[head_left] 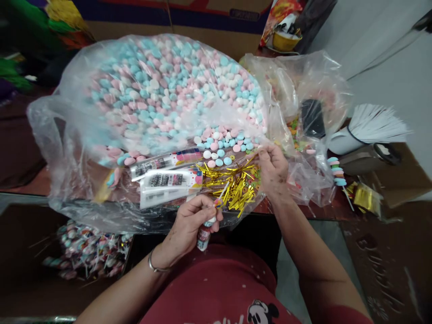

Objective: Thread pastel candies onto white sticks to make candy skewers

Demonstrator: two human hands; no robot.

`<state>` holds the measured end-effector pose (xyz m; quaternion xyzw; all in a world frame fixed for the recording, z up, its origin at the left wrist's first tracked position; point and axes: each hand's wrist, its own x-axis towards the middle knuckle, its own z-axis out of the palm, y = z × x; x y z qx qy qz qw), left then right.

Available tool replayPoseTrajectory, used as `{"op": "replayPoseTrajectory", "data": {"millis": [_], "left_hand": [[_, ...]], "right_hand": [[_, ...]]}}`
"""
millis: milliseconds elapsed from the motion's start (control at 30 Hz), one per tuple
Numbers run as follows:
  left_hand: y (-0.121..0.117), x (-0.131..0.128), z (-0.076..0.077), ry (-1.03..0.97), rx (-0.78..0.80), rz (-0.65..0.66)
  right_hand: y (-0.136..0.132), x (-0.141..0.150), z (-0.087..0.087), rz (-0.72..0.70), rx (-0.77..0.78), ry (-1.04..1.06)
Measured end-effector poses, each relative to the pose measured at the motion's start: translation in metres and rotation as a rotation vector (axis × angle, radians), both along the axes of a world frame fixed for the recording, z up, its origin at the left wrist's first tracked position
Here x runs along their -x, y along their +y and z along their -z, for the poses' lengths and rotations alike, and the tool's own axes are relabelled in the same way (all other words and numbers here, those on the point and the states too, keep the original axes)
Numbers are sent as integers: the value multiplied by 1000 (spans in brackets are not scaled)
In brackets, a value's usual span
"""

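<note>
My left hand, with a metal bracelet at its wrist, is closed around the gathered neck of a small clear bag of candy on a stick. The printed bag hangs below the fingers and the white stick points up. My right hand pinches thin gold twist ties at the edge of a pile of gold twist ties. How many it grips is hidden by the fingers. Left of that pile lie stacks of printed clear bags.
A large clear plastic sack of pink, blue and white candies covers the table. At right are white sticks in a mug, a candy skewer and a black phone-like object. Wrapped candies fill a box at lower left.
</note>
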<state>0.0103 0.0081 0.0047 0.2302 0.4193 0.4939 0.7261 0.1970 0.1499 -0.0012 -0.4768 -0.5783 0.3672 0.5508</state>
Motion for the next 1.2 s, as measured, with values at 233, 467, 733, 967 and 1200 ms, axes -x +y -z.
{"op": "replayPoseTrajectory", "data": {"millis": [233,467,733,967,1200], "left_hand": [[5,-27,-2,-56,-55,88],[14,-27,0,37,-66,-75],[15,-19,8,68,-128,-69],[13,-17,15,144,-108,-40],[14,-21,5,74,-71,-108]], "right_hand": [[-47,41,0,-1,106,364],[-69,47,3,-45,245,443],[-86,26,0,-390,169,50],[-91,17,-7,-362,-22,-273],[-95,18,-5,-389,2,-294]]}}
